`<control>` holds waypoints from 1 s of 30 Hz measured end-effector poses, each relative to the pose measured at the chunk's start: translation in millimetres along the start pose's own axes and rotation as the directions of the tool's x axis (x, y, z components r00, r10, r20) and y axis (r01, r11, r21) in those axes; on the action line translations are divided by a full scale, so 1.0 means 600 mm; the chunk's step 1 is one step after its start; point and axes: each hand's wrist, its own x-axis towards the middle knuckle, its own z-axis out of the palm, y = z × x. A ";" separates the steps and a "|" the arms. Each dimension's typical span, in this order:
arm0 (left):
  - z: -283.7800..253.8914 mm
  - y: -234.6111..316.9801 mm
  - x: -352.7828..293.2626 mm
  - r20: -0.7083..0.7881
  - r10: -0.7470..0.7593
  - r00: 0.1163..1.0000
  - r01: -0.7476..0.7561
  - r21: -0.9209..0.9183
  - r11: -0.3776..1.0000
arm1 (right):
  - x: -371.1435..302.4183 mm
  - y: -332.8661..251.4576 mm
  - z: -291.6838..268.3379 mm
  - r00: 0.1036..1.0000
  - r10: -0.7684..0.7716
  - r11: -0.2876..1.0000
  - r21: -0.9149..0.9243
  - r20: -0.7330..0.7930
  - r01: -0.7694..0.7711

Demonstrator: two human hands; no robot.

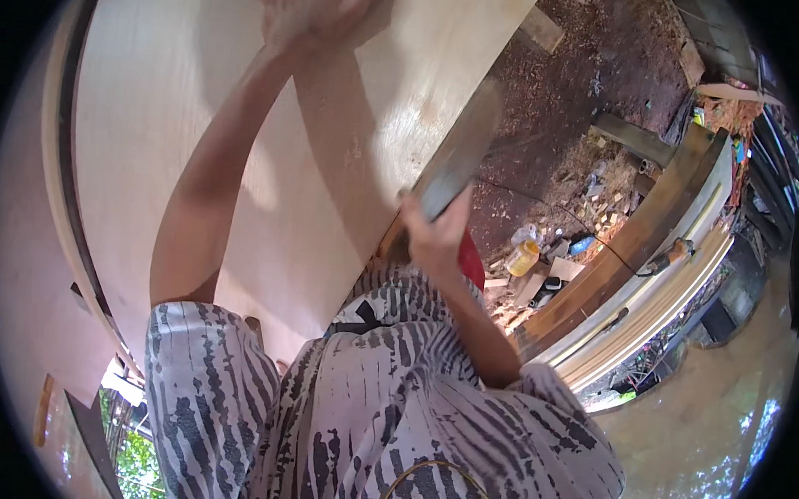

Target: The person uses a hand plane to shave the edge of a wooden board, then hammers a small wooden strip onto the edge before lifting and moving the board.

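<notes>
A large pale plywood sheet [331,185] spreads in front of me, its right edge running diagonally. My left hand [311,13] rests on the sheet near the top of the view, fingers spread, their tips partly cut off by the picture's edge. At the sheet's right edge, my right hand [435,242] is closed around what looks like a handsaw [455,177]. Its broad grey blade points away from me along that edge and is smeared by motion; teeth cannot be made out. Something red [471,259] shows just behind the right hand, partly hidden.
Right of the sheet, the dirt floor [554,96] carries wood scraps, litter and a yellow plastic container [522,258]. Long boards [610,257] lie farther right, with an orange-and-dark power tool [672,256] on them. A thin black cable [585,225] crosses the ground toward the boards.
</notes>
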 end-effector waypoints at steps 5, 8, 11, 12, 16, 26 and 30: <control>-0.006 -0.008 0.016 0.015 -0.012 1.000 0.012 -0.006 1.000 | 0.420 -0.120 -0.073 0.807 -0.585 0.779 -0.334 -0.084 0.530; 0.004 0.013 0.017 0.058 -0.041 0.997 0.042 -0.018 0.999 | 0.495 -0.172 -0.104 0.838 -0.530 0.836 -0.246 -0.131 0.490; -0.017 -0.002 0.010 -0.036 -0.028 0.999 0.029 0.007 1.000 | 0.361 -0.123 -0.053 0.899 -0.434 0.888 -0.201 -0.066 0.414; -0.019 -0.004 0.007 -0.010 -0.036 0.999 0.036 -0.017 0.999 | 0.272 -0.108 -0.032 0.927 -0.370 0.906 -0.247 -0.065 0.344; -0.024 -0.008 0.002 0.017 -0.024 1.000 0.025 -0.040 0.999 | 0.034 -0.062 0.022 0.996 0.070 0.994 0.085 -0.063 -0.065; -0.021 -0.005 0.012 0.035 -0.037 0.999 0.037 0.011 0.999 | 0.444 -0.131 -0.074 0.931 -0.344 0.936 -0.121 -0.120 0.331; -0.021 -0.011 0.004 0.008 -0.044 0.999 0.044 -0.014 0.999 | 0.160 -0.009 0.004 0.963 -0.237 0.935 -0.301 -0.132 0.189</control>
